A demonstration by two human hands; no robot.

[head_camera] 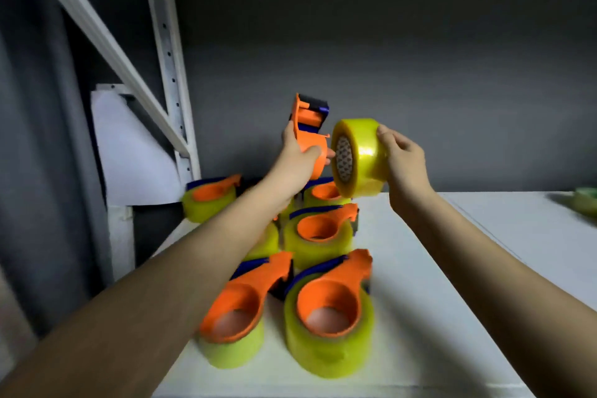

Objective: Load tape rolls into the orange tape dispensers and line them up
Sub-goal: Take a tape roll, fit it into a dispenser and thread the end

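Head-camera view, looking forward and down over my two bare arms above a white table (pixel 420 284). My left hand (pixel 295 160) grips an empty orange dispenser (pixel 310 136), fingers and thumb curled round its hub, holding it upright in the air with its blue-edged cutter end uppermost. My right hand (pixel 402 158) holds a yellow-green tape roll (pixel 358 158) by its far face, fingers curled over the rim; its patterned core faces the dispenser, just beside the hub and not yet on it. Below, on the table, loaded dispensers (pixel 326 310) lie in two loose rows, somewhat blurred. A white shelf frame (pixel 168 52) stands to the left. I judge the risk is misalignment: if the core meets the hub tilted, the roll could jam or slip from my fingers and drop onto the rows beneath, knocking them askew.
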